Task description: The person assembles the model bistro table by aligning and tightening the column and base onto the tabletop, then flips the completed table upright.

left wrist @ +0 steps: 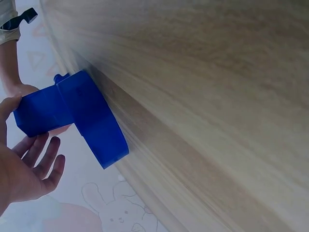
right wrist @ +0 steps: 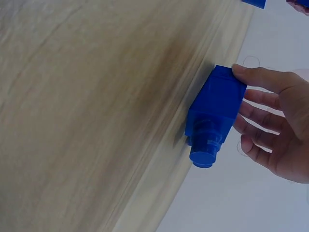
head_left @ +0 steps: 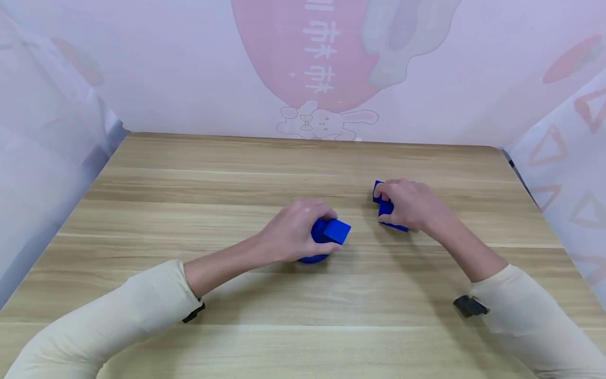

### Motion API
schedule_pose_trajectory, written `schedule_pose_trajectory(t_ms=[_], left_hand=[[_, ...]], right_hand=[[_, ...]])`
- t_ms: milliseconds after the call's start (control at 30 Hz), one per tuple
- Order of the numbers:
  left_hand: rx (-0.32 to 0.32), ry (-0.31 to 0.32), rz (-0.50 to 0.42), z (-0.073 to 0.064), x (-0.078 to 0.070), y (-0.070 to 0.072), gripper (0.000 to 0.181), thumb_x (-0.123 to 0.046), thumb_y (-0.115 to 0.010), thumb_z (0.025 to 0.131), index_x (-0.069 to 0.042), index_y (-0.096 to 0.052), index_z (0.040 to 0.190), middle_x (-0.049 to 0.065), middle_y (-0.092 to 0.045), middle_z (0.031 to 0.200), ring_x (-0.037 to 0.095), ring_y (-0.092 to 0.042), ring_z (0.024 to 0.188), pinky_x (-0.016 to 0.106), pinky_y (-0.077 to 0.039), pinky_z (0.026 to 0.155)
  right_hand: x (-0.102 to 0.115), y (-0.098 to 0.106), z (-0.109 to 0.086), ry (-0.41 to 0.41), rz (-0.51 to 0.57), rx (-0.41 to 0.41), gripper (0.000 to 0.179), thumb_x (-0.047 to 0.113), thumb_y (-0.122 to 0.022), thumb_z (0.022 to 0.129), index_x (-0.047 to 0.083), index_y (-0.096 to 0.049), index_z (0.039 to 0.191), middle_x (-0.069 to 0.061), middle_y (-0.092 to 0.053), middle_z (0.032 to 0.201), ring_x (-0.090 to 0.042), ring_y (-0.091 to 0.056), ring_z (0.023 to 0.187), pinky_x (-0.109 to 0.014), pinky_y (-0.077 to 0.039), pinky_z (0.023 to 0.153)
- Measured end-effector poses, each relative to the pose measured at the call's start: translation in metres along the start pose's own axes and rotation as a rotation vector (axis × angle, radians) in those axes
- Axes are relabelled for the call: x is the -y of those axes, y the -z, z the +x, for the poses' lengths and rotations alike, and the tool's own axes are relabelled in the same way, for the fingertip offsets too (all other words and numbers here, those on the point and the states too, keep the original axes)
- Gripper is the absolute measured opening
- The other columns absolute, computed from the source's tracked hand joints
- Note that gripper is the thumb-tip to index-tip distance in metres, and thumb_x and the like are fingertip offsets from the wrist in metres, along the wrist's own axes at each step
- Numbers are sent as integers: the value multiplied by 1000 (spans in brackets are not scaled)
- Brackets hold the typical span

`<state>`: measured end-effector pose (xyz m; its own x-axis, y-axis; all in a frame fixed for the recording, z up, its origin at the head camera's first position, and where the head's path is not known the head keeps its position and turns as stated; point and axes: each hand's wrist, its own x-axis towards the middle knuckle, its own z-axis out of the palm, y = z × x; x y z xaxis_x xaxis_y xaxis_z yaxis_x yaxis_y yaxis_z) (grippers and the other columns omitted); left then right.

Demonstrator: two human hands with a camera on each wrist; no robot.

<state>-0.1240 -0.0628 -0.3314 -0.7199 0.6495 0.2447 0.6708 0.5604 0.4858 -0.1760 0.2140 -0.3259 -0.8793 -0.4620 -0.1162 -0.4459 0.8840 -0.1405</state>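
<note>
Thumb and fingers of my left hand (head_left: 293, 234) pinch a blue block-shaped part (head_left: 337, 231) near the middle of the table. In the left wrist view this square blue part (left wrist: 43, 111) joins a wider curved blue base (left wrist: 94, 118) standing at the tabletop. Farther right and back, my right hand (head_left: 412, 205) holds a second blue piece (head_left: 386, 209) by its block end. The right wrist view shows that piece (right wrist: 217, 96) low over the wood, with a round stepped knob (right wrist: 203, 155) at one end. The two blue pieces are apart. Fingers partly hide both.
The wood-grain table (head_left: 303, 326) spreads around both hands. White printed sheeting (head_left: 189, 68) with a rabbit drawing (head_left: 326, 122) stands along the back edge, and more sheeting (head_left: 568, 173) borders the sides. Dark devices sit at the cuffs, such as the right one (head_left: 470, 306).
</note>
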Motion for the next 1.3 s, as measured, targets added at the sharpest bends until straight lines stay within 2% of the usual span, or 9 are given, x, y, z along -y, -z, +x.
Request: schedule_pose_trajectory(t_ms=[167, 367, 633, 733, 833, 1000, 1167, 1300], left_hand=[[-14, -23, 29, -1, -1, 1, 45, -32, -87, 82, -4, -72, 114, 5, -74, 106, 20, -68, 97, 41, -56, 92], [-23, 16, 54, 0, -4, 1, 49, -39, -90, 79, -7, -72, 112, 4, -74, 106, 19, -68, 99, 41, -56, 92], [-16, 31, 73, -1, -9, 0, 49, -34, -88, 80, -4, -72, 114, 8, -74, 110, 23, -66, 104, 45, -53, 96], [20, 34, 40, -3, -8, 3, 50, -29, -87, 80, -3, -72, 120, 9, -73, 116, 24, -65, 107, 45, -53, 97], [84, 47, -6, -5, -6, 7, 52, -24, -84, 82, -4, -70, 128, 11, -70, 125, 26, -64, 114, 44, -55, 98], [169, 56, -48, -12, -1, 16, 52, -16, -77, 83, -7, -67, 134, 12, -65, 136, 33, -58, 129, 50, -50, 106], [202, 67, -92, -17, 2, 24, 51, -6, -71, 82, -8, -69, 133, 12, -65, 138, 34, -52, 136, 54, -45, 112], [205, 77, -126, -20, 6, 29, 48, 2, -66, 82, -8, -71, 129, 11, -66, 136, 33, -52, 135, 51, -48, 109]], right_hand=[[2, 2, 1, 22, -7, -34, 41, 22, -86, 85, 6, -71, 119, -10, -71, 104, -30, -67, 98, -50, -58, 81], [8, 8, 2, 50, 16, -80, 39, 23, -86, 84, 7, -71, 116, -9, -70, 100, -28, -67, 92, -48, -58, 74], [16, 12, 4, 86, 76, -112, 41, 20, -87, 84, 3, -71, 118, -11, -72, 100, -27, -68, 92, -45, -58, 77], [18, 13, 5, 87, 91, -125, 43, 20, -88, 83, 3, -71, 119, -11, -72, 100, -27, -68, 93, -45, -58, 78], [20, 15, 5, 84, 109, -129, 44, 20, -87, 83, 1, -71, 120, -12, -72, 99, -28, -68, 94, -45, -58, 80], [24, 19, 5, 80, 142, -143, 44, 18, -86, 85, -1, -71, 122, -12, -71, 99, -29, -67, 94, -47, -58, 81], [25, 23, 5, 91, 206, -166, 43, 12, -84, 85, -3, -71, 123, -16, -73, 107, -33, -71, 99, -50, -58, 85], [26, 24, 4, 101, 261, -192, 42, 10, -84, 84, -3, -72, 122, -16, -72, 110, -33, -71, 99, -49, -58, 84]])
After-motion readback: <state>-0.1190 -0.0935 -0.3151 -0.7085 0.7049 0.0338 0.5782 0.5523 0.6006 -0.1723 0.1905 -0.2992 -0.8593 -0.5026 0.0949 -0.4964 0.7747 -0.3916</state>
